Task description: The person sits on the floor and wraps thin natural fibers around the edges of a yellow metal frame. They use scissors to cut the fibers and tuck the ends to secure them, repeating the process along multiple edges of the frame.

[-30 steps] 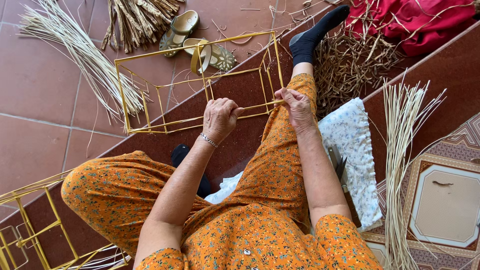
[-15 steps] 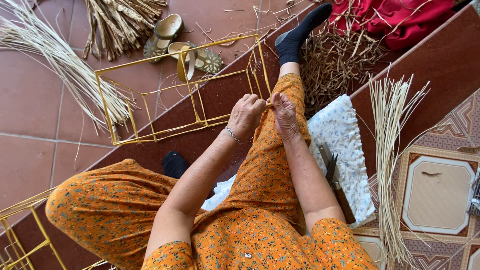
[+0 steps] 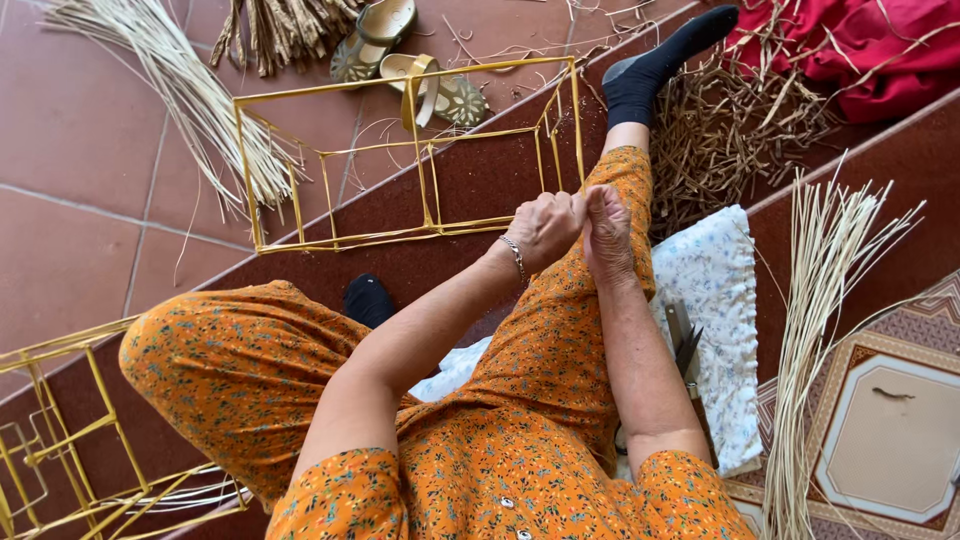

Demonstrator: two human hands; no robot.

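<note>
Head view | left hand [image 3: 545,228], right hand [image 3: 606,232] fisted together | contents hidden, possibly frame [image 3: 420,150] edge

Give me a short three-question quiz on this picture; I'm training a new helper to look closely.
1. True or false: the left hand and right hand touch each other above the right knee.
2. What lies nearest the sandals? A) the yellow frame B) the scissors C) the red cloth
3. What does the person's extended foot wear?

Key: 1 true; 2 A; 3 a black sock.
</note>
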